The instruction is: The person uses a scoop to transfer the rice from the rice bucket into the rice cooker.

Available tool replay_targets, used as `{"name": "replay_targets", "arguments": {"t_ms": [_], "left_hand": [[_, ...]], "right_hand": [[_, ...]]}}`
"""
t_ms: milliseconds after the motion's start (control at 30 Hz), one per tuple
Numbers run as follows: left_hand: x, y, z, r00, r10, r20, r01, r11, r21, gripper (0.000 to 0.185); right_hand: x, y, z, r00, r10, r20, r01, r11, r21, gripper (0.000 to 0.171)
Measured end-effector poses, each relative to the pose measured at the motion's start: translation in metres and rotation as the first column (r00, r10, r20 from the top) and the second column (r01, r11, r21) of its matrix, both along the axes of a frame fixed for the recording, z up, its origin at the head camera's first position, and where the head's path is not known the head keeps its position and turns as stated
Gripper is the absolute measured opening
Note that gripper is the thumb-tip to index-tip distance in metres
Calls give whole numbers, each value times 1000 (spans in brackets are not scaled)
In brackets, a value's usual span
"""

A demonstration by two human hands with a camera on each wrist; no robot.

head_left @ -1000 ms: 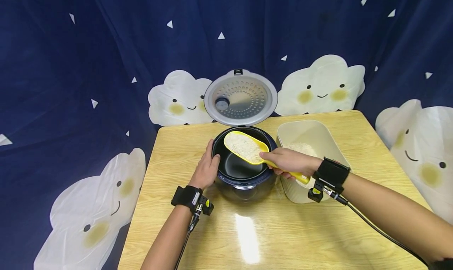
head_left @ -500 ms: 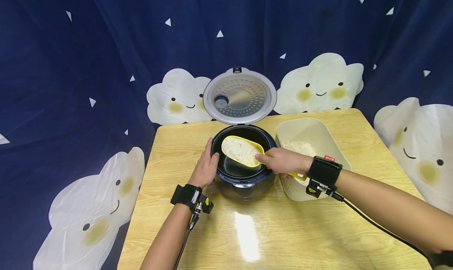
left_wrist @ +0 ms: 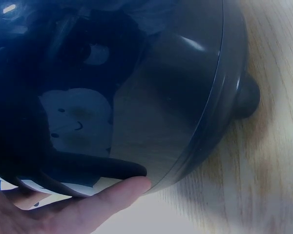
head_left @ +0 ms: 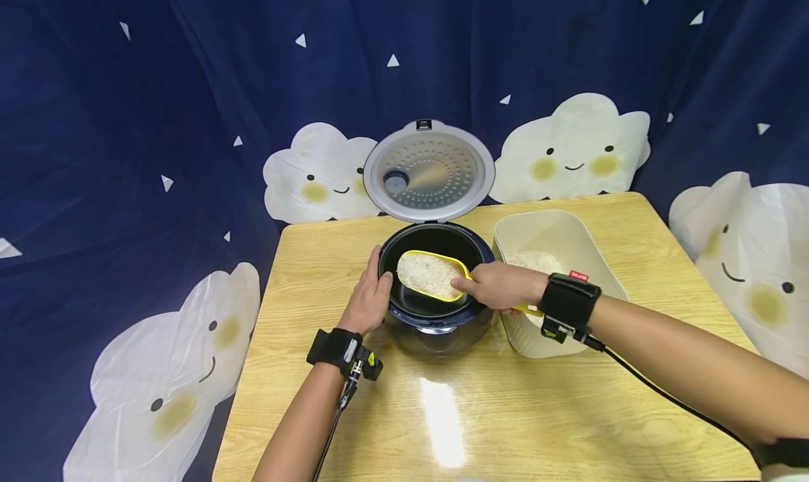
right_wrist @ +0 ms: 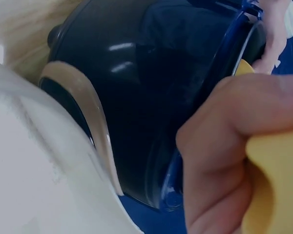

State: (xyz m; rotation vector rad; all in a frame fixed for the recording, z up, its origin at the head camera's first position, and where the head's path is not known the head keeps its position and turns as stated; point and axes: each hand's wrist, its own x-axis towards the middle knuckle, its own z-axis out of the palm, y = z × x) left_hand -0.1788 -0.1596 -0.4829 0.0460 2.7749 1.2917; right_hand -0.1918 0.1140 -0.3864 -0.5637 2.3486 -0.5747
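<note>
A dark blue rice cooker [head_left: 436,324] stands on the wooden table [head_left: 442,412] with its round lid [head_left: 430,173] up. My right hand [head_left: 499,287] grips the handle of a yellow scoop [head_left: 432,275] full of rice, held just inside the cooker's black inner pot. My left hand [head_left: 369,299] rests against the cooker's left side, thumb on the rim. In the left wrist view a fingertip [left_wrist: 122,192] touches the glossy cooker wall [left_wrist: 151,97]. The right wrist view shows my fingers [right_wrist: 219,161] curled round the yellow handle [right_wrist: 271,190] beside the cooker [right_wrist: 136,97].
A cream plastic bin [head_left: 537,232] with rice in it stands right of the cooker, partly behind my right wrist; its wall [right_wrist: 39,185] shows in the right wrist view. A dark blue curtain with cloud faces [head_left: 575,152] hangs behind the table. Cables run from both wrist bands.
My right hand has brought the rice-filled scoop down from above the rim into the pot. The left hand has stayed on the cooker's side.
</note>
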Motion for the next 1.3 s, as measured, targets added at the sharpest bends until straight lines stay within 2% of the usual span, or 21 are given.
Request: {"name": "replay_targets", "arguments": {"t_ms": [133, 267, 400, 567, 800, 967, 1100, 1300], "left_hand": [[0, 0, 0, 1000, -1, 3, 1, 1000, -6, 63], [1, 1, 0, 1000, 1, 5, -1, 1000, -2, 64], [1, 0, 0, 1000, -1, 5, 1, 1000, 2, 64], [1, 0, 0, 1000, -2, 12, 2, 1000, 5, 64], [2, 0, 1, 1000, -11, 10, 11, 1000, 11, 64], [1, 0, 0, 1000, -5, 10, 5, 1000, 8, 64], [1, 0, -2, 1000, 4, 9, -4, 1000, 8, 65], [0, 1, -2, 1000, 13, 11, -13, 1000, 6, 65]], "right_hand": [[2, -4, 4, 994, 69, -81, -62, 995, 77, 54], [5, -7, 2, 976, 111, -186, -88, 988, 130, 53], [13, -12, -1, 944, 140, -298, -97, 983, 156, 48], [22, -13, -3, 900, 141, -413, -91, 986, 137, 45], [27, -14, -3, 875, 127, -467, -87, 991, 106, 43], [29, -15, -4, 850, 125, -511, -66, 989, 132, 44], [33, -15, -9, 805, 128, -579, -36, 985, 169, 45], [38, -12, -17, 675, 157, -721, -24, 981, 191, 47]]}}
